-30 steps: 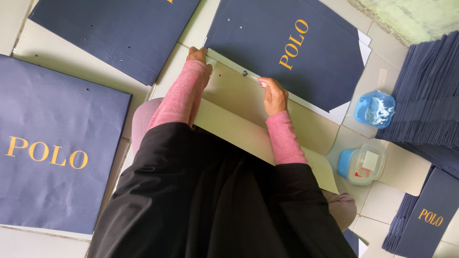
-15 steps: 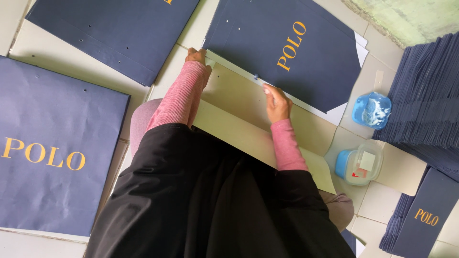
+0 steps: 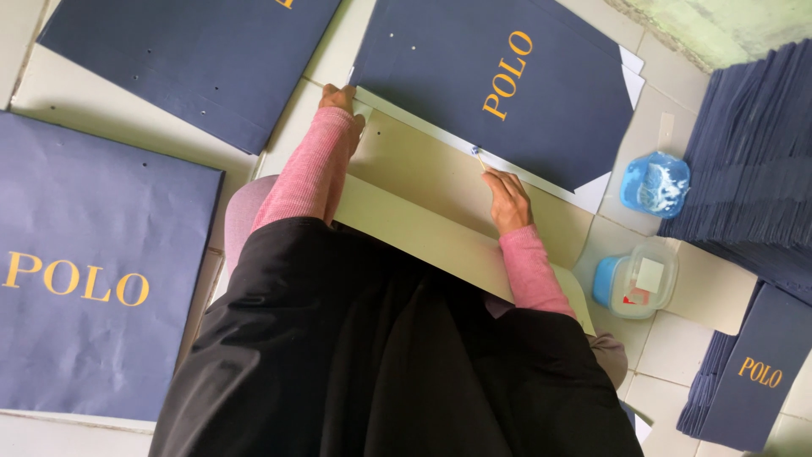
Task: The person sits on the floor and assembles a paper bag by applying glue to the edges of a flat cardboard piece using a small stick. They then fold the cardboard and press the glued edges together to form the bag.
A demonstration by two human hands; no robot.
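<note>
While the left hand presses flat on the far-left corner of the cream board, the right hand pinches a thin stick, fingers closed on it, tip touching the board's far edge. That edge is the long axis: it runs from the left hand diagonally toward the lower right, along the white border of the navy sheet lying just beyond. The stick tip sits roughly mid-edge, so the left half of the edge lies between the two hands and the right half runs on past the right hand. The right hand is nearer the two tubs: the blue tub with white paste, and the clear tub with a blue lid beside it, both on the floor tiles to the right.

Left fingers: mostly hidden behind the pink sleeve; look spread and flat, gripping nothing that I can see. The near edge of the board is covered by the black garment. The stick tip is too small to tell whether it carries paste. More navy sheets lie at left and top left; a navy stack is cut off at the right edge.
</note>
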